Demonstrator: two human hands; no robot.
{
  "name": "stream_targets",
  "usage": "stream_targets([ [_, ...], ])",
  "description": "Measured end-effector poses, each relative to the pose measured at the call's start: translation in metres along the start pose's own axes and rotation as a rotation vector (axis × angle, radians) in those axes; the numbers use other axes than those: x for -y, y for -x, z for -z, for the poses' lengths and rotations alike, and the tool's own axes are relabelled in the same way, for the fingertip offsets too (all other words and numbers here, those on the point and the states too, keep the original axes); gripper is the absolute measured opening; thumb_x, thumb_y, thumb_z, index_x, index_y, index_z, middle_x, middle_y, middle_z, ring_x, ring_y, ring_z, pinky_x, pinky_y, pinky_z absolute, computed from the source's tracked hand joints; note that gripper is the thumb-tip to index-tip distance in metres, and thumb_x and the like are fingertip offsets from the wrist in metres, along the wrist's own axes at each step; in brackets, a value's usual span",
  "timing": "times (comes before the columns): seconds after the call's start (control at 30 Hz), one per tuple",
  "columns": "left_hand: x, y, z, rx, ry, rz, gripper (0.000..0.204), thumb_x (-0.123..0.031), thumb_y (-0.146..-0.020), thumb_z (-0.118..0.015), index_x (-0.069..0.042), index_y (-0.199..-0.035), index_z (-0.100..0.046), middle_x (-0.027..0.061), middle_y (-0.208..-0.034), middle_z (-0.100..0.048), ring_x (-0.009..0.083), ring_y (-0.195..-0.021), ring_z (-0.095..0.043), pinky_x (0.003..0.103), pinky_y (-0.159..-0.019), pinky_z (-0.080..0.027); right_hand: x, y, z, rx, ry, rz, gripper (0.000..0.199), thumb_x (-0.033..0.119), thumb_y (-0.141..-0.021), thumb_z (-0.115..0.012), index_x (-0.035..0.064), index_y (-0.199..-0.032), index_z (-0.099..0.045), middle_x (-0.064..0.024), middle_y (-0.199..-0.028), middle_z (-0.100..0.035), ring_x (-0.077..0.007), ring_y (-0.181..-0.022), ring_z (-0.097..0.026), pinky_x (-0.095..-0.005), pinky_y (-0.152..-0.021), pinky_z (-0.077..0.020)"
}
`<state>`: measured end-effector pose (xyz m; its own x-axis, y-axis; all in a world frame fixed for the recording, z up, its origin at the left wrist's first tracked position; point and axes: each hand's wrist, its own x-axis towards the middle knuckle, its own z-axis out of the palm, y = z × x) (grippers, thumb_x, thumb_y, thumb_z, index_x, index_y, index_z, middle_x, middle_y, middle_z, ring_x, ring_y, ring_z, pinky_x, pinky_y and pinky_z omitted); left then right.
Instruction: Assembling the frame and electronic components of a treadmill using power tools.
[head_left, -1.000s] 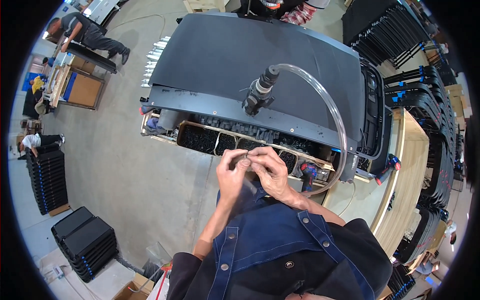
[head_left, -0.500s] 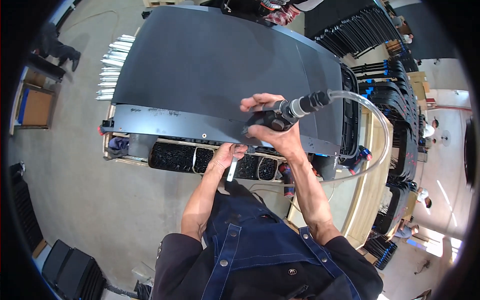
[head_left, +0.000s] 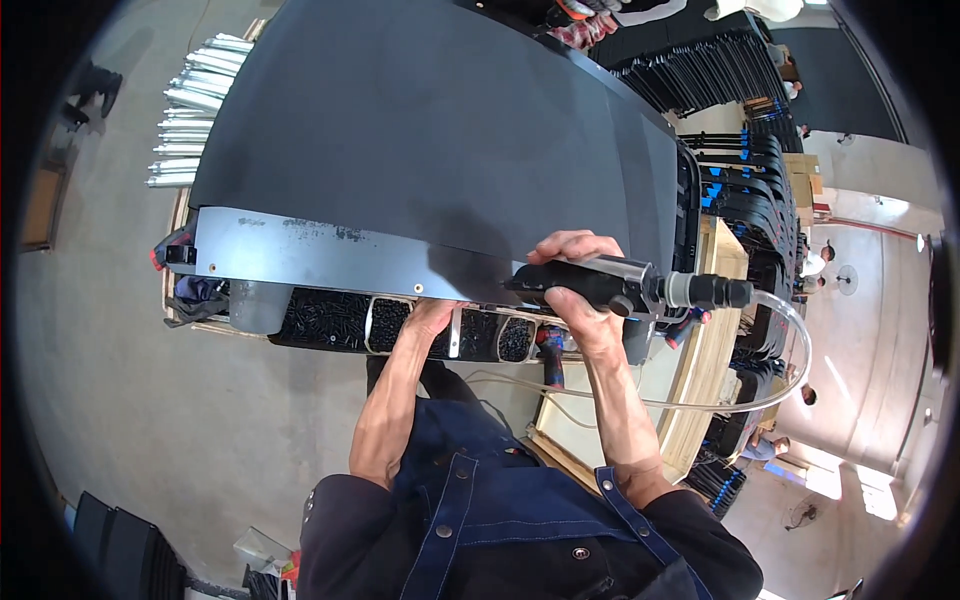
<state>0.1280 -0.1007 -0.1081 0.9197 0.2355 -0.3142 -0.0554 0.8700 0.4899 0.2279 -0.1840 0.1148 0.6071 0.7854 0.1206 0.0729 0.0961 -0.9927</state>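
Note:
My right hand (head_left: 585,280) is wrapped round a black air-powered hand tool (head_left: 590,285) with a silver body section. Its nose points left, above the edge of a large dark grey panel (head_left: 420,130). A clear hose (head_left: 795,320) loops from the tool's back end. My left hand (head_left: 433,317) reaches up to the panel's near metal edge strip (head_left: 330,245), its fingertips hidden underneath. A narrow pale metal strip (head_left: 455,333) with a hole hangs beside that hand, apparently gripped by it; the upper end is hidden.
Below the near edge stand bins of small black parts (head_left: 325,318). A red-and-black power drill (head_left: 552,352) is to their right. Silver bars (head_left: 205,105) stick out at the left. Stacked black frames (head_left: 750,190) stand at the right. Another person's gloved hand (head_left: 590,28) is at the far edge.
The air tool has tilted from upright-looking to lying more level, its hose end swinging right and down. My left hand has slid further beneath the edge. The view has shifted.

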Motion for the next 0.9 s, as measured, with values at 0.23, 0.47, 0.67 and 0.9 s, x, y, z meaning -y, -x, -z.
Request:
stream_targets([
  [0.23,0.045,-0.01,0.018,-0.085,0.259,0.012,0.027,-0.018,-0.093,-0.073,-0.012,-0.117,-0.062,-0.0029,-0.1,-0.06,0.0076,-0.08,-0.058,0.025,-0.062,-0.05,-0.007,0.002,-0.008,0.043,0.028,0.106,0.037,0.002,-0.083,-0.079,0.0047,-0.111,-0.056,-0.0154,-0.11,-0.065,-0.0296,-0.11,-0.064,-0.0494,-0.101,-0.0519],
  [0.47,0.049,-0.013,0.016,-0.093,0.28,0.0,0.029,-0.018,-0.092,-0.074,-0.011,-0.118,-0.061,-0.0013,-0.101,-0.061,0.0094,-0.081,-0.06,0.027,-0.062,-0.052,-0.01,0.002,-0.007,0.063,0.072,0.091,0.037,0.004,-0.084,-0.079,0.0051,-0.113,-0.055,-0.0148,-0.109,-0.066,-0.029,-0.111,-0.065,-0.0485,-0.101,-0.0525],
  [0.67,0.048,-0.012,0.012,-0.128,0.256,-0.028,0.031,-0.018,-0.092,-0.075,-0.01,-0.118,-0.061,0.0,-0.102,-0.063,0.011,-0.081,-0.062,0.028,-0.063,-0.053,-0.01,0.005,-0.003,0.062,0.102,0.091,0.04,0.009,-0.083,-0.082,0.0056,-0.113,-0.056,-0.0169,-0.115,-0.066,-0.0295,-0.113,-0.065,-0.0476,-0.101,-0.0526],
  [0.9,0.045,-0.004,0.022,-0.065,0.212,0.086,0.027,-0.023,-0.095,-0.073,-0.007,-0.114,-0.062,0.0076,-0.094,-0.067,0.0176,-0.077,-0.066,0.033,-0.063,-0.058,0.001,-0.008,-0.008,0.024,0.078,0.025,0.071,0.025,-0.074,-0.091,0.0068,-0.133,-0.055,-0.0228,-0.14,-0.053,-0.0345,-0.11,-0.067,-0.048,-0.095,-0.0564],
])
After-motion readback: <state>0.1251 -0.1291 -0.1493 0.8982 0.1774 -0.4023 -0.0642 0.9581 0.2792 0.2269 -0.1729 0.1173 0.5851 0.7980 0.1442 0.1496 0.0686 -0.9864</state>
